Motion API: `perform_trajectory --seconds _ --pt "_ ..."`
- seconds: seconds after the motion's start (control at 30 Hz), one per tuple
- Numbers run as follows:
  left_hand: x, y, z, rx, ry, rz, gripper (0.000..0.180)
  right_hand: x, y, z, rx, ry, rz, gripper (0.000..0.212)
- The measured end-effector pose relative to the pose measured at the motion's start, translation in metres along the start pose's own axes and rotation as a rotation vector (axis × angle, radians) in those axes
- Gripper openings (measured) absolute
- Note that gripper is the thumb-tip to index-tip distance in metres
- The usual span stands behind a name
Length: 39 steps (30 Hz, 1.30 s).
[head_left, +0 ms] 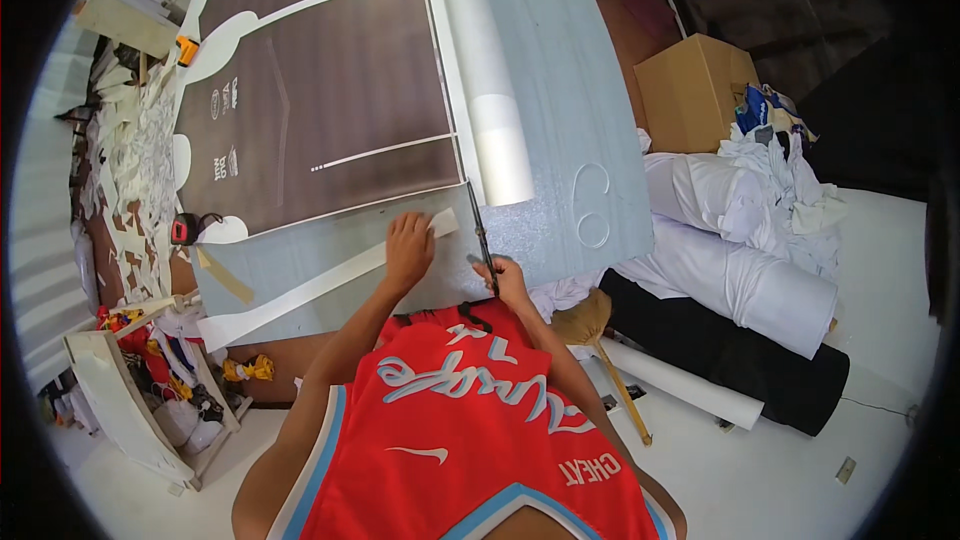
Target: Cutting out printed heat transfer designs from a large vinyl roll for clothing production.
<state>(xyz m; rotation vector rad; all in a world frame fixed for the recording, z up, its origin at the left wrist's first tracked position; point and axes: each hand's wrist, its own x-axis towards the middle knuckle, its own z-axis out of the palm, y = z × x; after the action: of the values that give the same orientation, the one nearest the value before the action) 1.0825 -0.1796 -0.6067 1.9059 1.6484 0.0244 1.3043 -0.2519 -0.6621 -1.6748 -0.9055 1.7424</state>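
A large printed sheet (340, 100) in dark brown with white borders lies on the blue-grey table (560, 60). My right hand (506, 280) grips the handles of dark scissors (478, 225); their blades point away from me and reach the sheet's near right corner. A long white paper strip (300, 292) crosses the near part of the table, separate from the sheet's near edge. Over that strip's right end, my left hand (409, 245) is closed with its fingers bent down on it. The fingertips are partly hidden.
A white roll (505, 155) lies along the sheet's right side. At the left edge sit a red-black tape measure (184, 229) and an orange tool (187, 50). Fabric rolls (720, 270), a cardboard box (690, 85) and a hand broom (585, 318) stand or lie to the right.
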Motion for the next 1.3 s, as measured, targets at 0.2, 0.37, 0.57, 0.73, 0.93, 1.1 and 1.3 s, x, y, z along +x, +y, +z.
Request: perform_trajectory --seconds 0.2,0.37,0.57,0.73,0.93,1.1,1.3 --pt "0.129 0.091 -0.001 0.137 0.356 0.455 0.052 0.006 0.015 -0.001 -0.007 -0.018 -0.013 0.034" --pt "0.159 0.121 0.012 0.107 0.408 0.659 0.06 0.01 0.024 -0.001 -0.03 0.023 -0.041 0.043" --pt "0.204 0.189 0.038 0.227 0.289 0.788 0.06 0.009 0.014 -0.005 -0.138 -0.038 -0.113 0.047" --pt "0.237 0.232 0.06 0.408 0.055 0.763 0.042 0.007 0.011 -0.02 -0.056 -0.174 -0.08 0.042" --pt "0.238 0.235 0.067 0.368 0.082 0.807 0.04 -0.011 0.023 -0.026 0.012 -0.233 -0.004 0.032" --pt "0.211 0.229 0.048 0.377 0.228 0.879 0.042 -0.018 0.022 -0.024 0.134 -0.243 0.024 0.027" --pt "0.115 0.193 0.032 -0.7 0.515 0.347 0.022 -0.013 0.018 -0.015 0.196 -0.182 0.058 0.03"
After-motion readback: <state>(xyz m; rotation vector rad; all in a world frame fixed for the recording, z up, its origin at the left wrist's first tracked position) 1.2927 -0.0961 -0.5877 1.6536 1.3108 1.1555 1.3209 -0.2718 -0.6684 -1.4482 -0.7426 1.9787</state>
